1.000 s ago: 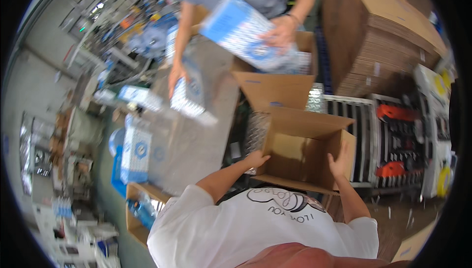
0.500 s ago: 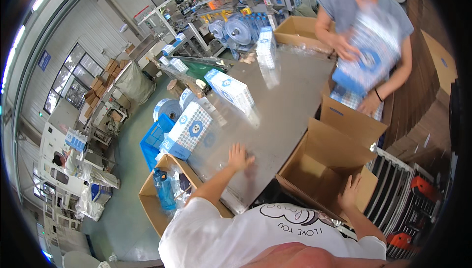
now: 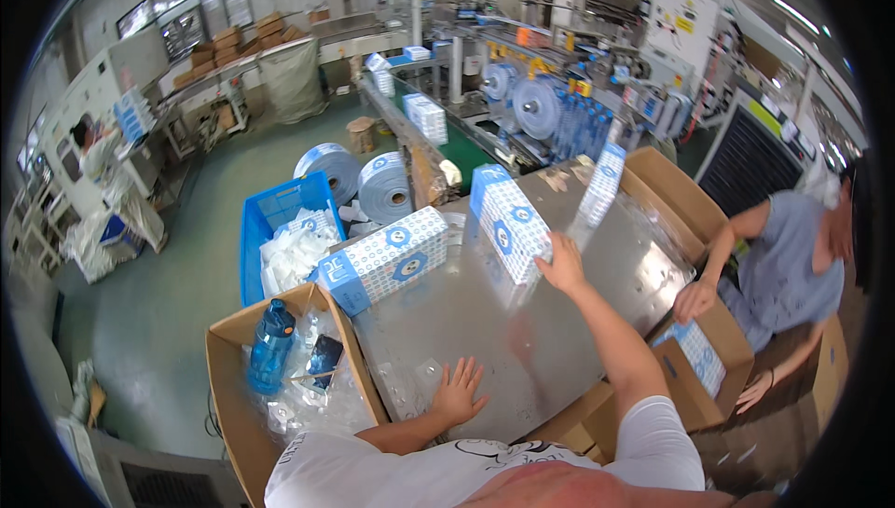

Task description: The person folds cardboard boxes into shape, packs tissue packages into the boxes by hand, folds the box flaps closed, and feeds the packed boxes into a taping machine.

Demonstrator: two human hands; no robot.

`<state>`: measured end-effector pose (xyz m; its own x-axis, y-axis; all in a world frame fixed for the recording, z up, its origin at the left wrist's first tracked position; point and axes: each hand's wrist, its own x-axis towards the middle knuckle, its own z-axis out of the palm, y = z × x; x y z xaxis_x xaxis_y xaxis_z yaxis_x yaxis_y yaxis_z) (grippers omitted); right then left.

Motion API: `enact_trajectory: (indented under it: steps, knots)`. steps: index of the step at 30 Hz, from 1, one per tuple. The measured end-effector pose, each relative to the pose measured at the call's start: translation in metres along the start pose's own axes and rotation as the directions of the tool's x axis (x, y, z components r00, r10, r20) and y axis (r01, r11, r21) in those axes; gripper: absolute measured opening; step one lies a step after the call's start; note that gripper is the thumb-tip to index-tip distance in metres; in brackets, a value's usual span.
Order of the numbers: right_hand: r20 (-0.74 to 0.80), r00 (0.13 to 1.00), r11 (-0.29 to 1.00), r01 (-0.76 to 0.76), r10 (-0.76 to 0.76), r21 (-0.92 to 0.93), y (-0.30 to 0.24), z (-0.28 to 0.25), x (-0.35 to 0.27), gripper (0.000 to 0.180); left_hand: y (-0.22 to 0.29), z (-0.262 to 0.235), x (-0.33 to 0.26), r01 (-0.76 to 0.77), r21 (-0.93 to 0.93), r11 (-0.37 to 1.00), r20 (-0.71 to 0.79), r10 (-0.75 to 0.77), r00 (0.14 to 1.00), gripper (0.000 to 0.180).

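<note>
My left hand (image 3: 457, 394) lies flat on the metal table (image 3: 410, 331), its fingers spread and nothing in it. Reaching forward over the table, my right hand (image 3: 564, 266) touches the near right end of a white and blue patterned pack (image 3: 511, 228); its fingers look apart rather than wrapped round it. To the left, a similar pack (image 3: 392, 256) lies along the table's edge. A third, narrower-looking pack (image 3: 601, 182) stands farther back on the right. Below my right arm, a cardboard box (image 3: 592, 419) is mostly hidden.
A carton (image 3: 350, 345) at my left holds a blue bottle (image 3: 272, 345) and clear plastic. Beyond stand a blue crate (image 3: 250, 247) and film rolls (image 3: 384, 186). On the right, a co-worker (image 3: 792, 252) leans over a carton (image 3: 736, 345) with packs inside. Another carton (image 3: 685, 196) stands behind the table.
My right hand has left the open carton and reached the middle pack. My left hand stays on the table. The co-worker's lifted pack is out of their hands. The view has swung round.
</note>
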<state>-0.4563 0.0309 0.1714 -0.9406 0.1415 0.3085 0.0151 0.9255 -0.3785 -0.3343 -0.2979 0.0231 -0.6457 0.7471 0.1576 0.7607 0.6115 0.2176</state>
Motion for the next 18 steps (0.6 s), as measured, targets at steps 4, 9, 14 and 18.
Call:
enact_trajectory:
  steps: [4,9,14,18]
  knots:
    - [-0.148,0.978,0.930,-0.188,0.147,-0.315,0.006,0.040,0.045,0.093,0.004,0.000,0.001,-0.006,-0.015,1.000,0.021,0.007,1.000,0.070]
    - [-0.014,0.909,0.878,-0.405,0.416,-0.256,-0.010,0.047,0.023,0.087,0.009,0.003,0.002,0.030,-0.029,0.999,0.037,-0.029,0.999,0.071]
    - [-0.034,0.967,0.941,-0.254,0.252,-0.223,-0.001,0.030,-0.050,0.073,0.003,0.010,0.004,0.033,-0.067,0.997,0.027,-0.032,0.999,0.070]
    - [0.023,0.992,0.981,-0.119,0.124,-0.155,-0.010,-0.016,-0.144,0.069,-0.006,0.019,0.000,0.065,-0.032,0.997,0.040,-0.064,0.997,0.074]
